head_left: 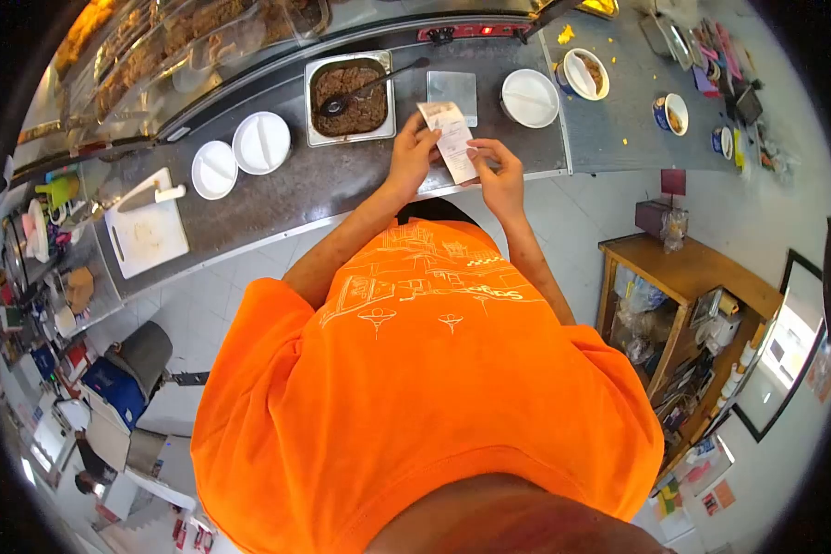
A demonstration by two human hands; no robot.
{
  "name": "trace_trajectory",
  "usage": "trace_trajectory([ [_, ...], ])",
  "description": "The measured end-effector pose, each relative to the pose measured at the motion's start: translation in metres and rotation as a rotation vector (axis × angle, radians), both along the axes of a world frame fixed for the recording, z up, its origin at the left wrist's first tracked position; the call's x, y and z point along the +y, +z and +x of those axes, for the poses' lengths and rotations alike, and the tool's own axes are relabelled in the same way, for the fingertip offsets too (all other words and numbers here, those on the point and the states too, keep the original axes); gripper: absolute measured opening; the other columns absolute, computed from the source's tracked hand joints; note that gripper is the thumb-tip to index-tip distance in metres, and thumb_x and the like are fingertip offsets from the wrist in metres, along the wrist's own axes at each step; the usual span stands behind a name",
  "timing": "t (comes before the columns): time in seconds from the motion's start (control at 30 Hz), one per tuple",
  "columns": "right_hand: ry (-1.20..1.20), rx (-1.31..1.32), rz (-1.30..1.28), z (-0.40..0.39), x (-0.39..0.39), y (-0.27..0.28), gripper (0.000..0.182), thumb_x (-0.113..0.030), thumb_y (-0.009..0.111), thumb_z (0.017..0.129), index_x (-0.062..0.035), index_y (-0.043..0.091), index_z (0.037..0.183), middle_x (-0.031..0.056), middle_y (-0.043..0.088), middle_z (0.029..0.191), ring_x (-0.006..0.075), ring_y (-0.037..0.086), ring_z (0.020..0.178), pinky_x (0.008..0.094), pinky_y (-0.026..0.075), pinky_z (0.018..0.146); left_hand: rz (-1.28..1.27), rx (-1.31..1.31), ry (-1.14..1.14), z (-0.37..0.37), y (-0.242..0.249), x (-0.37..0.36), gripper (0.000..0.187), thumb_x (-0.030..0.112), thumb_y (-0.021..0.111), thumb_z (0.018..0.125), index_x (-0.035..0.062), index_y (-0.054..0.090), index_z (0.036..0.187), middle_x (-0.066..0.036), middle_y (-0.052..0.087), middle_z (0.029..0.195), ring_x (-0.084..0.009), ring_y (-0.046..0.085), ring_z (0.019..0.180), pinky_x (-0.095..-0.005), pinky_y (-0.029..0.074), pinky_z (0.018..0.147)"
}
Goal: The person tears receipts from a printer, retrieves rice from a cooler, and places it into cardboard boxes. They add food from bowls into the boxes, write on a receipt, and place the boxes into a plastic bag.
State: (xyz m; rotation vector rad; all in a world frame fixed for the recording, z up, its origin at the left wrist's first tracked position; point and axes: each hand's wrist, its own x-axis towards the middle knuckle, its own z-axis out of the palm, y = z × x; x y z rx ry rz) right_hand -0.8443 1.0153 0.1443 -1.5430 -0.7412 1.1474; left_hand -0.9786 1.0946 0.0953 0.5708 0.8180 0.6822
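A printed paper receipt (451, 143) is held up between my hands above the counter's front edge. My left hand (414, 155) pinches its left side, thumb and fingers closed on the paper. On the other side, my right hand (499, 172) grips the receipt's lower right edge between thumb and fingertips. Behind the receipt lies a flat square metal plate (454, 90), partly covered by it. Left of that stands a steel pan (390, 129) of dark shredded food (365, 111), with a black spoon (335, 104) resting in it. A round white divided container (530, 98) sits to the right.
Two more white divided containers (261, 143) stand on the left of the counter (342, 180), near a white cutting board (148, 235) with a knife (141, 197) on it. Filled tubs (584, 74) stand at the right. A glass food display (185, 55) runs along the back; a wooden cabinet (692, 268) is behind me at right.
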Motion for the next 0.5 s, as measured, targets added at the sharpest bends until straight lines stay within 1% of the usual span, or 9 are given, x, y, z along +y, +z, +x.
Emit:
trace_trajectory([
  [0.07,-0.015,-0.041,0.09,-0.001,0.0,0.028,0.015,-0.006,0.061,0.088,-0.0004,0.064,0.102,0.0106,0.067,0.086,0.0142,0.065,0.071,0.0286,0.058,0.053,0.224,0.049,0.054,-0.003,0.054,0.001,0.062,0.004,0.05,0.093,0.0083,0.02,0.147,-0.017,0.057,0.121,-0.0218,0.061,0.103,-0.0332,0.052,0.086],
  [0.1,-0.005,-0.046,0.132,0.0,0.002,0.039,0.015,-0.005,0.061,0.088,-0.0005,0.064,0.102,0.0097,0.067,0.088,0.0123,0.064,0.071,0.0257,0.056,0.053,0.224,0.056,0.067,-0.005,0.066,0.001,0.062,0.004,0.05,0.093,0.0083,0.02,0.147,-0.017,0.057,0.121,-0.0218,0.061,0.103,-0.0332,0.052,0.086],
  [0.17,0.021,-0.044,0.177,0.001,0.007,0.052,0.015,-0.004,0.062,0.088,-0.0005,0.065,0.102,0.0087,0.067,0.089,0.0104,0.063,0.071,0.0228,0.054,0.052,0.453,0.065,0.057,-0.012,0.085,0.002,0.075,0.002,0.049,0.093,0.0117,0.001,0.149,-0.017,0.058,0.122,-0.0206,0.061,0.104,-0.0327,0.053,0.084],
  [0.2,0.052,-0.12,0.196,0.003,0.01,0.056,0.015,-0.004,0.062,0.088,-0.0004,0.065,0.102,0.0081,0.067,0.09,0.0088,0.063,0.071,0.0204,0.051,0.051,0.532,0.059,0.061,-0.016,0.092,0.004,0.077,0.001,0.047,0.093,0.0161,-0.004,0.149,-0.018,0.056,0.124,-0.0216,0.061,0.103,-0.0315,0.054,0.082],
  [0.23,0.083,-0.196,0.214,0.001,0.012,0.061,0.014,-0.004,0.062,0.088,-0.0002,0.065,0.102,0.0075,0.067,0.09,0.0071,0.062,0.07,0.0179,0.047,0.05,0.531,0.069,0.074,-0.019,0.1,0.004,0.077,0.001,0.047,0.093,0.0161,-0.004,0.149,-0.018,0.056,0.124,-0.0216,0.061,0.103,-0.0315,0.054,0.082],
  [0.3,0.094,-0.197,0.206,-0.004,0.015,0.077,0.014,-0.003,0.062,0.088,-0.0001,0.065,0.102,0.0073,0.067,0.09,0.0062,0.062,0.07,0.0172,0.045,0.05,0.599,0.033,0.147,-0.027,0.116,0.003,0.079,0.0,0.046,0.093,0.0201,-0.005,0.15,-0.019,0.054,0.127,-0.022,0.061,0.106,-0.0305,0.053,0.082],
  [0.33,0.088,-0.204,0.196,-0.007,0.017,0.083,0.014,-0.003,0.062,0.088,0.0001,0.065,0.102,0.0071,0.067,0.09,0.0052,0.061,0.069,0.0165,0.043,0.05,0.577,-0.054,0.176,-0.033,0.119,0.003,0.077,-0.001,0.045,0.092,0.0183,-0.002,0.15,-0.02,0.047,0.135,-0.0248,0.058,0.111,-0.0291,0.054,0.081],
  [0.47,0.109,-0.189,0.268,-0.027,0.022,0.092,0.014,-0.002,0.062,0.088,0.0008,0.065,0.101,0.0076,0.067,0.09,0.0054,0.061,0.067,0.0172,0.045,0.051,0.704,-0.076,0.128,-0.057,0.121,0.002,0.072,-0.002,0.046,0.09,0.0128,0.008,0.15,-0.017,0.038,0.142,-0.0268,0.055,0.115,-0.0292,0.055,0.08],
  [0.5,0.111,-0.167,0.277,-0.032,0.023,0.094,0.015,-0.002,0.062,0.087,0.0013,0.065,0.101,0.0081,0.067,0.09,0.0062,0.062,0.068,0.0177,0.046,0.051,0.769,-0.012,0.096,-0.063,0.123,0.002,0.074,-0.006,0.05,0.086,0.0101,0.014,0.148,-0.016,0.036,0.143,-0.0268,0.054,0.117,-0.0284,0.055,0.079],
])
